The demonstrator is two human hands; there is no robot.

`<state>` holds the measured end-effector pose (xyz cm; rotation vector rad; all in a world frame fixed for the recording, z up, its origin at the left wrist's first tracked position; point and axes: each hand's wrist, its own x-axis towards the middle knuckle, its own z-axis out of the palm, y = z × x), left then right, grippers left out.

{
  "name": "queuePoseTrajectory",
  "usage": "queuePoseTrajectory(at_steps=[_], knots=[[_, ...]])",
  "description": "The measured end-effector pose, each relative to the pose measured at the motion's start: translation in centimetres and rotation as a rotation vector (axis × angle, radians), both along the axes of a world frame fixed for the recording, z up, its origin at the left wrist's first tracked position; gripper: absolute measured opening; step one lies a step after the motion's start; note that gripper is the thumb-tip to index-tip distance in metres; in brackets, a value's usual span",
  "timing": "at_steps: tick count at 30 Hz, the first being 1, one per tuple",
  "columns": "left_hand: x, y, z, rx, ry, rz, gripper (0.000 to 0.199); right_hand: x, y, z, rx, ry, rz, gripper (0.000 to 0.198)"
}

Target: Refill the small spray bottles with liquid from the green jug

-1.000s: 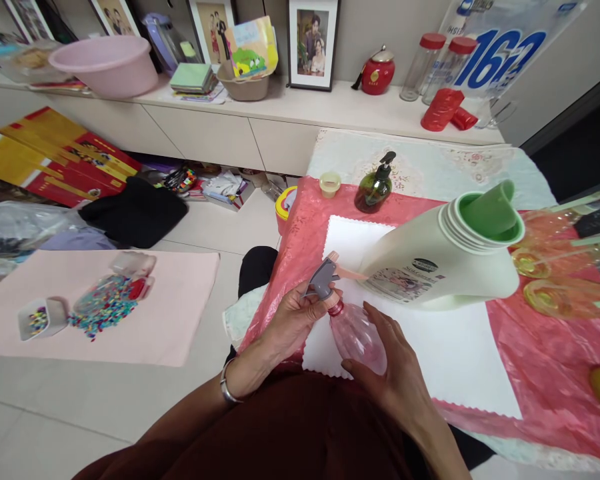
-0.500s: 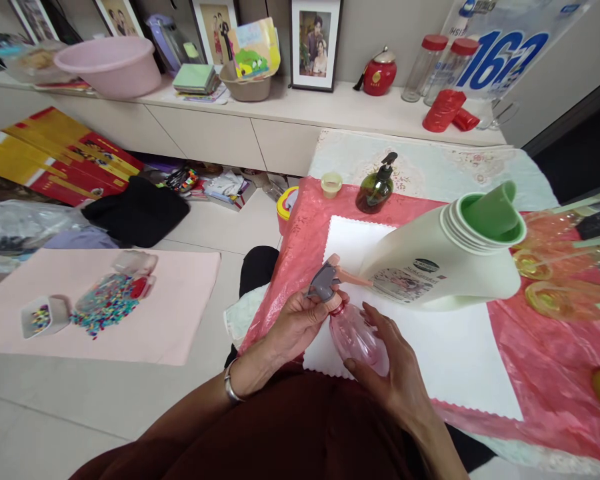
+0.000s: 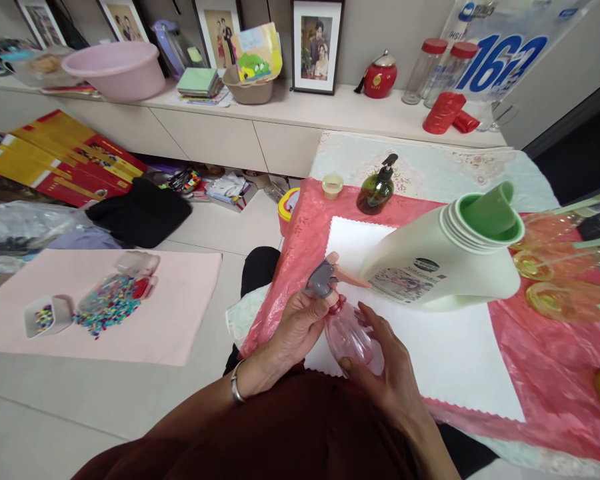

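Close to my body is a clear pink spray bottle (image 3: 348, 333), tilted, with a grey and peach spray head (image 3: 322, 279) at its neck. My left hand (image 3: 300, 321) is closed, pinching the collar of the spray head between thumb and fingers. Around the bottle's body curves my right hand (image 3: 387, 363), thumb on the near side and fingers on the far side. Just beyond them stands a big pale green jug (image 3: 430, 267) with a green cap in its mouth. Whether the collar is fully screwed on I cannot tell.
A white scalloped mat (image 3: 460, 360) lies on a red plastic cover (image 3: 540, 387). Behind are a dark green pump bottle (image 3: 375, 192) and a small cup (image 3: 332, 187). Yellow bottles (image 3: 555, 297) lie at the right. Colourful beads (image 3: 107, 310) cover part of a pink sheet (image 3: 180, 307) at left.
Both hands and the spray bottle have shifted very slightly left in the picture. Their grip looks the same, and the jug has not moved.
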<state>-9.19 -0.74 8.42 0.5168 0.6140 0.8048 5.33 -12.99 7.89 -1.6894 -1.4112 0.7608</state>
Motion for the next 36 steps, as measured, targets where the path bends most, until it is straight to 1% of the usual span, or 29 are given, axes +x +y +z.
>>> queuePoseTrajectory(at_steps=[5, 11, 14, 18, 21, 26, 30, 34, 36], knots=[[0.1, -0.1, 0.4, 0.021, -0.009, 0.035, 0.033, -0.1, 0.0, 0.0, -0.06, 0.07, -0.035, 0.071], [0.5, -0.5, 0.9, 0.008, -0.004, 0.027, 0.031, -0.4, 0.0, 0.1, -0.047, 0.082, -0.055, 0.073], [0.5, -0.6, 0.8, 0.003, 0.006, 0.041, 0.034, -0.5, 0.0, 0.1, -0.045, 0.077, -0.05, 0.074], [0.3, -0.4, 0.7, -0.013, 0.008, -0.014, 0.031, -0.4, -0.1, -0.1, -0.052, 0.112, -0.05, 0.073], [0.1, -0.1, 0.8, -0.02, 0.003, -0.029, 0.029, -0.3, -0.1, -0.2, -0.09, 0.174, -0.053, 0.074], [0.2, 0.2, 1.1, 0.015, 0.047, -0.024, 0.031, 0.1, -0.2, -0.3, -0.184, 0.272, -0.061, 0.081], [0.2, 0.3, 1.0, 0.008, 0.054, -0.03, 0.03, 0.4, -0.3, -0.5, -0.233, 0.405, -0.026, 0.085], [-0.1, 0.5, 0.7, -0.029, 0.049, -0.069, 0.04, 0.6, -0.2, -0.2, -0.22, 0.713, 0.024, 0.078], [-0.2, 0.6, 0.5, -0.036, 0.024, -0.11, 0.04, 0.6, -0.1, -0.1, -0.21, 0.853, 0.065, 0.073]])
